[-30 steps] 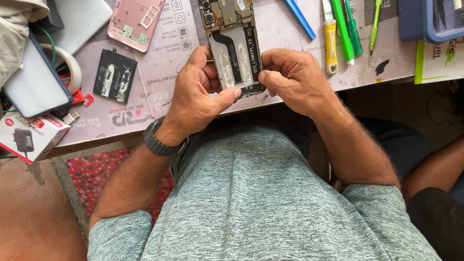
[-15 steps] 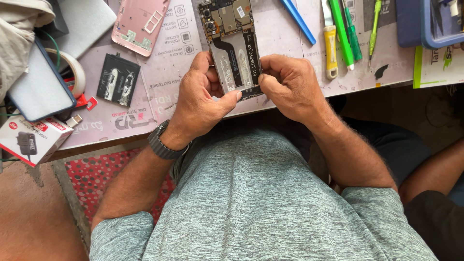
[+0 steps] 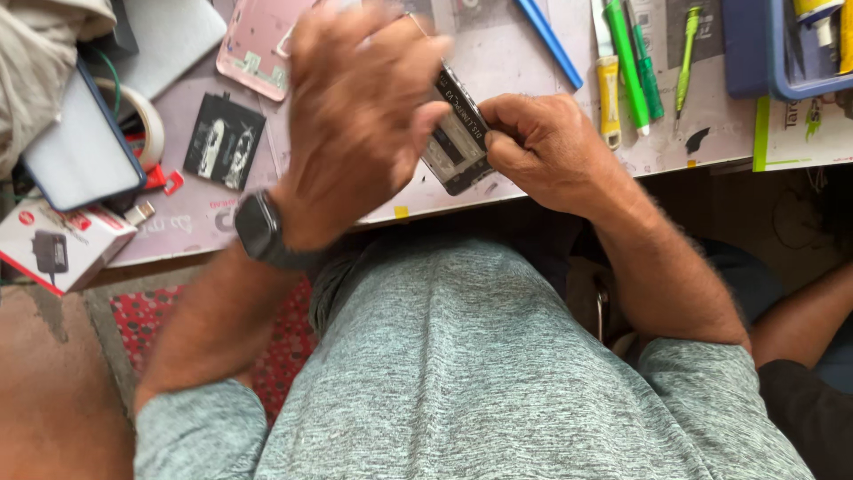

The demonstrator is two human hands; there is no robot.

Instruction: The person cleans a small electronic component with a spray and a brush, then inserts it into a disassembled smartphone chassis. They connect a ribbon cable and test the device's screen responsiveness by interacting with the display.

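Observation:
An opened phone (image 3: 458, 138), back cover off and its dark inner parts showing, is held tilted above the table's near edge. My right hand (image 3: 551, 151) pinches its lower end between thumb and fingers. My left hand (image 3: 364, 116), blurred and raised towards the camera, curls over the phone's upper part and hides it. Its thumb lies against the phone's side. A dark watch (image 3: 259, 227) sits on my left wrist.
On the pale work mat (image 3: 515, 53) lie a pink back cover (image 3: 258, 44), a black parts card (image 3: 224, 140), a blue pen (image 3: 549, 40), a yellow tube (image 3: 608, 93) and green pens (image 3: 631, 62). A blue tray (image 3: 773, 53) stands far right. Left: blue-cased phone (image 3: 84, 151), small box (image 3: 58, 244). Another person's arm (image 3: 800, 311) is at right.
My left hand has risen and swung up over the phone's top. The phone has tilted from upright to slanted. My right hand keeps its hold on the lower end.

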